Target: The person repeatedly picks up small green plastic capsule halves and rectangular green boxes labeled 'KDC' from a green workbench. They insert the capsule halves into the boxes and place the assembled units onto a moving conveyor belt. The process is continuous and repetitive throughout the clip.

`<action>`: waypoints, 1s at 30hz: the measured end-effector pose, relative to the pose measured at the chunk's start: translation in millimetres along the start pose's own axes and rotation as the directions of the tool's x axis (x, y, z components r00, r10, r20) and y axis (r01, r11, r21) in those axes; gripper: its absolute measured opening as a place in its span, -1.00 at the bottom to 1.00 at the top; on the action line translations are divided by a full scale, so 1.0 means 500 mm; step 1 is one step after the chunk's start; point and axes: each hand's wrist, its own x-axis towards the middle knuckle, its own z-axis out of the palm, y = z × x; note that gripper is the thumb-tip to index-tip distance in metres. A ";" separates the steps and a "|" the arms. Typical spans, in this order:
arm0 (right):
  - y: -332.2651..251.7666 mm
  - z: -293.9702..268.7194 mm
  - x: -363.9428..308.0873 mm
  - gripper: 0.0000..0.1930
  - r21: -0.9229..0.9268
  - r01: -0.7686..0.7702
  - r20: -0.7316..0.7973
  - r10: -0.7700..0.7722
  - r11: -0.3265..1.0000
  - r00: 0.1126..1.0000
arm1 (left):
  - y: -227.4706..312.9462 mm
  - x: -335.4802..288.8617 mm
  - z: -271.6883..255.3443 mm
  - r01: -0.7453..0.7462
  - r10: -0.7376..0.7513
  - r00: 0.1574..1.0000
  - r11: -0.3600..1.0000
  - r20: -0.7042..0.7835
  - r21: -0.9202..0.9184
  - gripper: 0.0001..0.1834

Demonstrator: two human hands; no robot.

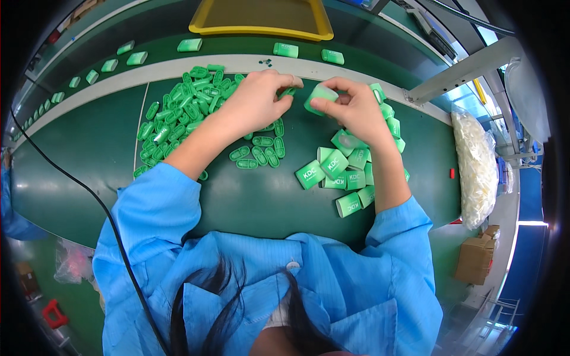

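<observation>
My left hand (261, 98) pinches a small green oval plastic piece (288, 92), mostly covered by the fingers. Close beside it, my right hand (356, 110) grips a green-and-white sleeve (321, 97) between thumb and fingers; the two items are apart. Under and left of my left forearm spreads a heap of glossy green oval pieces (178, 113). Several more oval pieces (259, 155) lie loose in front of my left hand. Around my right forearm, green-and-white sleeves (333, 164) lie in a loose pile, some overlapping and tilted.
Beyond the pale table ledge (231, 62), finished-looking green-and-white pieces (189, 45) sit spaced along a dark green strip. A yellow-rimmed tray (261, 32) stands at the far side. On the right are a metal post (457, 71) and a plastic bag of pale pieces (475, 169). A black cable (89, 188) hangs across the left.
</observation>
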 end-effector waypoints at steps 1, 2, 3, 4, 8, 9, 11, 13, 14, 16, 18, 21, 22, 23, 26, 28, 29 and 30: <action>0.001 0.000 0.002 -0.65 0.260 0.033 -0.016 -0.030 0.965 0.999 | 0.010 0.008 -0.003 0.126 -0.120 0.992 0.974 0.045 -0.188 -0.67; 0.007 0.007 0.008 -0.67 0.319 0.105 -0.062 -0.090 0.942 0.994 | 0.017 0.017 -0.007 0.253 -0.228 0.967 0.898 0.111 -0.361 -0.67; 0.019 0.021 0.017 -0.69 0.377 0.177 -0.103 -0.149 0.909 0.984 | 0.011 0.019 0.000 0.306 -0.272 0.952 0.815 0.143 -0.492 -0.64; 0.027 0.033 0.025 -0.72 0.429 0.247 -0.147 -0.203 0.869 0.968 | 0.007 0.021 0.003 0.295 -0.268 0.954 0.768 0.133 -0.569 -0.64; 0.026 0.028 0.023 -0.73 0.516 0.194 -0.102 -0.165 0.834 0.981 | -0.001 0.015 0.010 0.264 -0.294 0.950 0.587 0.103 -0.765 -0.64; 0.029 0.019 0.025 -0.71 0.533 0.162 -0.086 -0.137 0.830 0.987 | -0.002 0.015 0.008 0.253 -0.304 0.949 0.558 0.089 -0.791 -0.64; 0.047 0.018 0.030 -0.70 0.595 0.115 -0.038 -0.115 0.795 0.993 | -0.011 0.011 0.009 0.297 -0.348 0.929 0.501 0.125 -0.813 -0.65; 0.052 0.020 0.031 -0.70 0.635 0.084 -0.017 -0.095 0.768 0.995 | -0.014 0.012 0.011 0.319 -0.355 0.923 0.491 0.149 -0.811 -0.66; 0.051 0.024 0.031 -0.70 0.648 0.077 -0.015 -0.089 0.757 0.996 | -0.010 0.012 0.011 0.321 -0.347 0.926 0.512 0.151 -0.797 -0.66; 0.056 0.033 0.031 -0.70 0.674 0.068 -0.009 -0.084 0.736 0.996 | -0.006 0.009 0.017 0.320 -0.349 0.926 0.533 0.140 -0.784 -0.67; 0.057 0.037 0.030 -0.71 0.697 0.066 -0.006 -0.086 0.714 0.996 | 0.001 0.007 0.024 0.308 -0.364 0.924 0.535 0.115 -0.787 -0.67; 0.058 0.034 0.028 -0.70 0.689 0.082 -0.016 -0.098 0.720 0.995 | 0.005 0.005 0.026 0.309 -0.361 0.928 0.608 0.092 -0.731 -0.66; 0.056 0.032 0.030 -0.70 0.684 0.096 -0.029 -0.104 0.724 0.994 | 0.004 0.005 0.023 0.298 -0.347 0.934 0.633 0.082 -0.714 -0.66; 0.054 0.033 0.029 -0.69 0.653 0.109 -0.058 -0.094 0.749 0.994 | 0.001 0.004 0.024 0.276 -0.327 0.942 0.640 0.071 -0.717 -0.64; 0.041 0.036 0.024 -0.69 0.600 0.177 -0.128 -0.125 0.780 0.984 | -0.004 0.003 0.029 0.162 -0.274 0.960 0.724 -0.064 -0.671 -0.69; 0.042 0.032 0.022 -0.70 0.549 0.209 -0.154 -0.148 0.809 0.977 | 0.002 0.005 0.019 0.190 -0.265 0.964 0.776 -0.037 -0.601 -0.65; 0.044 0.032 0.021 -0.71 0.523 0.225 -0.166 -0.161 0.822 0.973 | 0.005 0.005 0.017 0.202 -0.260 0.965 0.800 -0.023 -0.565 -0.62; 0.042 0.031 0.023 -0.71 0.532 0.226 -0.162 -0.164 0.816 0.973 | 0.005 0.005 0.017 0.180 -0.252 0.967 0.790 -0.043 -0.586 -0.62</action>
